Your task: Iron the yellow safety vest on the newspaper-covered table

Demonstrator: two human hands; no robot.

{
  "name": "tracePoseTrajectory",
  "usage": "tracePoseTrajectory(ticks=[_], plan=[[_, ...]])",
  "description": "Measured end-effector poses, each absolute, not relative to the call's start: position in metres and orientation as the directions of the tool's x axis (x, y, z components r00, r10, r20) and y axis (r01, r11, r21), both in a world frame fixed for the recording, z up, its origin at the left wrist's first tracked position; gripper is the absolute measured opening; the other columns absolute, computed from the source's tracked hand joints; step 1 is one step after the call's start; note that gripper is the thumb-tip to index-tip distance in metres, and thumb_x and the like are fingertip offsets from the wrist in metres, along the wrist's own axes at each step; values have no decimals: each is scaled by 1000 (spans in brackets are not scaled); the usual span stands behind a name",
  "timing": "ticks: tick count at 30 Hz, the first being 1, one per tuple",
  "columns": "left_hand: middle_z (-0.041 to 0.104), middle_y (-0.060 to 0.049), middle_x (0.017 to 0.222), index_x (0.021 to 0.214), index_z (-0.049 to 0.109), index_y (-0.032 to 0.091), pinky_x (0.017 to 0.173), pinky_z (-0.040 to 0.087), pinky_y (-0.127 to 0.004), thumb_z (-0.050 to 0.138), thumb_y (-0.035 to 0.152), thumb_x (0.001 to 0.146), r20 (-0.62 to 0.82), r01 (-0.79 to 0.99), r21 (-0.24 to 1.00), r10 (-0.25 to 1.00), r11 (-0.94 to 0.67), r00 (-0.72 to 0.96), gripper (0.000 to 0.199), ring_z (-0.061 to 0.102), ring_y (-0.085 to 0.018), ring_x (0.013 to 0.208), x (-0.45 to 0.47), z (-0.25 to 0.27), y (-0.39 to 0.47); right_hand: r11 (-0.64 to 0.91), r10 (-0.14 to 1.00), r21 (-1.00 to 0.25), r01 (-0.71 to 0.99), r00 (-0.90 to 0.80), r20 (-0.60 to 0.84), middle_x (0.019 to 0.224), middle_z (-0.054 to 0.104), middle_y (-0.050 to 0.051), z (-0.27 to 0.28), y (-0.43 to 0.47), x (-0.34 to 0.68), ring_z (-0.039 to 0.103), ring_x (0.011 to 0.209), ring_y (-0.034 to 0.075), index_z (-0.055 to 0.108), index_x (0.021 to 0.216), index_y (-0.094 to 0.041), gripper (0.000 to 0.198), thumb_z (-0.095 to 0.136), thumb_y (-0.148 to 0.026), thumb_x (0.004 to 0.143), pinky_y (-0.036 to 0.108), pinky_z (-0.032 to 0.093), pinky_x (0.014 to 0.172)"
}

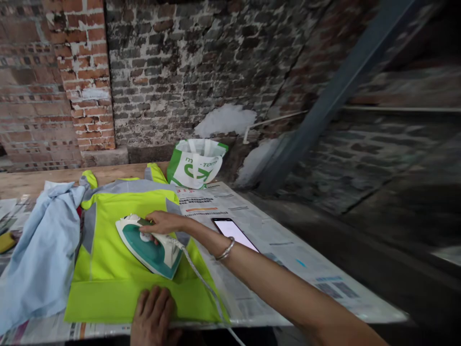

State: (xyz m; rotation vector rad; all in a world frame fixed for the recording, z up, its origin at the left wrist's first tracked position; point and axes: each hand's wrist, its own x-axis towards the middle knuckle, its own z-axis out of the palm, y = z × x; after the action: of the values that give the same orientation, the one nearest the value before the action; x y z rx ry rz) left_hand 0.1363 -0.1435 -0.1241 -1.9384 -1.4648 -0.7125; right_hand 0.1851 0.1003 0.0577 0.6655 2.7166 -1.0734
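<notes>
My right hand (162, 225) is closed around the handle of a teal and white clothes iron (153, 247). The iron rests on a fluorescent yellow garment with grey panels (115, 262), its tip toward the upper left. From the iron's back, a pale cord (205, 281) runs down past the table's front edge. My left hand (153, 310) lies on the garment's lower hem, fingers side by side on the cloth, holding nothing that I can see. A light blue garment (46, 250) lies crumpled along the left side of the yellow one.
Newspaper (252, 293) covers the table under the garments. A phone with a lit screen (236, 234) lies beyond my right forearm. At the back stands a white and green bag (196, 166). A yellow object (6, 241) sits at the left edge. Brick walls (187, 72) rise behind.
</notes>
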Motion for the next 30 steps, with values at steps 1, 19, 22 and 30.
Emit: tracePoseTrajectory(ticks=[1,19,22,30], plan=[[75,-2,132,130,68,20,99,54,-37,51,42,106,722,967,-146,646,-207,248,37,70,-21,121,136,-124,-144,633,357,-636,440,-896,-264,68,70,0,56,102,187,61,62,14,67,78,-17,37,59,-47,97,22,40,59],[75,-8,130,132,67,19,106,52,-39,52,46,105,719,975,-79,666,-206,198,40,69,-23,123,139,-127,-145,399,909,-292,869,-417,2,128,75,19,60,149,124,71,118,29,77,124,-15,49,49,-49,103,28,52,82],[74,-7,132,132,66,19,105,54,-39,52,46,105,711,975,-77,674,-210,202,41,68,-23,125,139,-129,-145,394,910,-287,873,-415,-14,125,76,18,63,152,125,72,117,28,78,122,-15,46,51,-48,103,27,52,82],[72,-6,137,135,64,20,104,55,-40,61,41,101,670,972,-58,713,-228,207,40,66,-23,127,138,-133,-148,464,864,-236,854,-495,-95,116,77,25,35,108,172,73,114,32,80,113,-8,57,45,-53,105,29,52,80]])
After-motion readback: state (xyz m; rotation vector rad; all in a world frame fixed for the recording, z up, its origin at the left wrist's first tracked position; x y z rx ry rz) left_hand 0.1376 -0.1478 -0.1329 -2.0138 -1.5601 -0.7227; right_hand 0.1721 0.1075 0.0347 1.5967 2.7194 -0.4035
